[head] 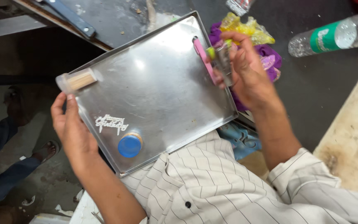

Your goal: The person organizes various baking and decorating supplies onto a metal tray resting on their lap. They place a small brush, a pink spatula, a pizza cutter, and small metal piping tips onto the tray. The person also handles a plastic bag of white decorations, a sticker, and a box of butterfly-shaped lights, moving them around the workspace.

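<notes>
Left hand (69,126) gripping steel tray (158,83); right hand (245,66) clasping pink tool (202,56). Toothpick jar (77,80), blue cap (129,145) on tray; bottle (336,35) far right.

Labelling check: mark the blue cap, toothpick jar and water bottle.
blue cap (129,145), head view, top face.
toothpick jar (77,80), head view, middle of clear body.
water bottle (327,37), head view, green label.

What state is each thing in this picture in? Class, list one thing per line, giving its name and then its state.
Steel tray: tilted, held at its left edge.
Left hand: gripping the tray edge.
Right hand: closed on a small clear container.
Toothpick jar: lying on its side.
Blue-capped jar: capped, on the tray.
Plastic bottle: lying down.
</notes>
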